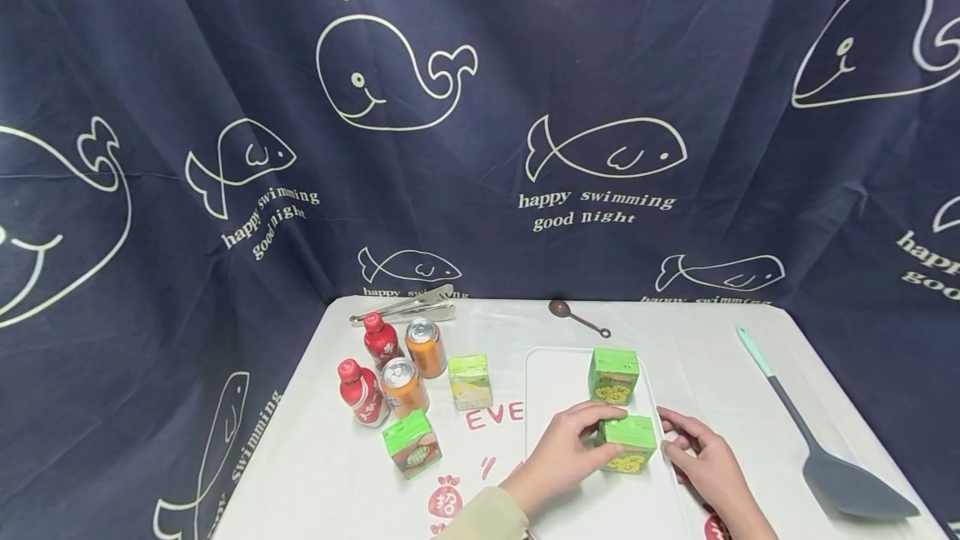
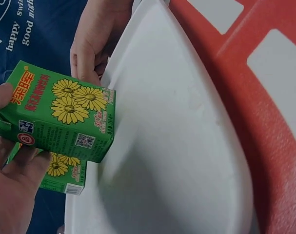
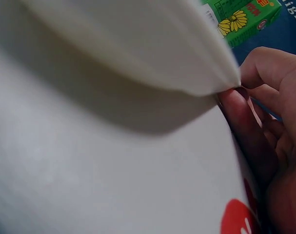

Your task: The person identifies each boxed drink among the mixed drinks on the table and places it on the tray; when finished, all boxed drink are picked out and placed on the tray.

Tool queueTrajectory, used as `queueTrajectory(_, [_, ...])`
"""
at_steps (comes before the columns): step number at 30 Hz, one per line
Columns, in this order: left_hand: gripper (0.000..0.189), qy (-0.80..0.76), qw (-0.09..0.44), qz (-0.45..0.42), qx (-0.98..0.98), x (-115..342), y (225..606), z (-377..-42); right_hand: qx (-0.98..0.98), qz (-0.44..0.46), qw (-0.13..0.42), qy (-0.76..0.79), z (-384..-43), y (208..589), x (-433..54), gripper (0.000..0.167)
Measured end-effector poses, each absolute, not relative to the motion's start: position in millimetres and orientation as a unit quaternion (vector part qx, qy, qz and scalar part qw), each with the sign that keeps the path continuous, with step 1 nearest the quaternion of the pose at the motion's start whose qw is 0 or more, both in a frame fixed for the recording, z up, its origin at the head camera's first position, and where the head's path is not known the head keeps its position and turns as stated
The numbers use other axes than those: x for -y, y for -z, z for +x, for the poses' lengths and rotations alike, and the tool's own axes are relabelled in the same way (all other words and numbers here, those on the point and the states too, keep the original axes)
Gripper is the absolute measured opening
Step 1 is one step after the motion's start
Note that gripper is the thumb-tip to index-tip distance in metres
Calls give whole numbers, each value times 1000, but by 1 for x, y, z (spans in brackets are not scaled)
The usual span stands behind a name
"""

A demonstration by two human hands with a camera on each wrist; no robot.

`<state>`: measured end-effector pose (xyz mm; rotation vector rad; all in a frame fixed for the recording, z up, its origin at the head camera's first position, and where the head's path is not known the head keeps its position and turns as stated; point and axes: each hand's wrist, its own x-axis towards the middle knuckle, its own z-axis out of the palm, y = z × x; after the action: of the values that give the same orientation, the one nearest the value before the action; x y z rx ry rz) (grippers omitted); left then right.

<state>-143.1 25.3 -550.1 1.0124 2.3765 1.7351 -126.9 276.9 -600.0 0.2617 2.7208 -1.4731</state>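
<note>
On the left of the white table (image 1: 480, 336) stand two red bottles with red caps, the front bottle (image 1: 363, 394) and the back bottle (image 1: 382, 344). Next come two orange cans, the near can (image 1: 405, 390) and the far can (image 1: 426, 348). A small box with a brown picture (image 1: 412, 444) stands in front of the near can, and a light green box (image 1: 470, 382) stands to the right of the cans.

Then comes the white tray (image 1: 558, 382). The left hand (image 1: 566, 448) reaches over it and pinches the near green box (image 1: 628, 444), with yellow flowers on it, between thumb and fingers. That box is over the right side of the tray; I cannot tell if its bottom touches. The far green box (image 1: 613, 373) stands upright just behind it. The right hand (image 1: 705, 457) pinches the tray's right edge.

Silver tongs (image 1: 408, 307) lie behind the bottles and cans. A brown spoon (image 1: 581, 319) lies behind the tray. At the far right lies a big gray spatula (image 1: 832, 473) with a mint handle end. The left arm hides part of the tray.
</note>
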Motion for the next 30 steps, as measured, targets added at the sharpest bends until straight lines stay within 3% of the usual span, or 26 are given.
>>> queueTrajectory(7, [42,-500,-16,347,-793,-20,550,-144,-877,81,12,473,-127,601,-275,60])
queueTrajectory(17, [45,-506,6,323,-800,1,544,-144,-879,90,11,467,-128,600,-274,61])
queueTrajectory(30, [45,-473,-29,298,-829,43,531,-146,-880,88,14,466,-127,599,-276,61])
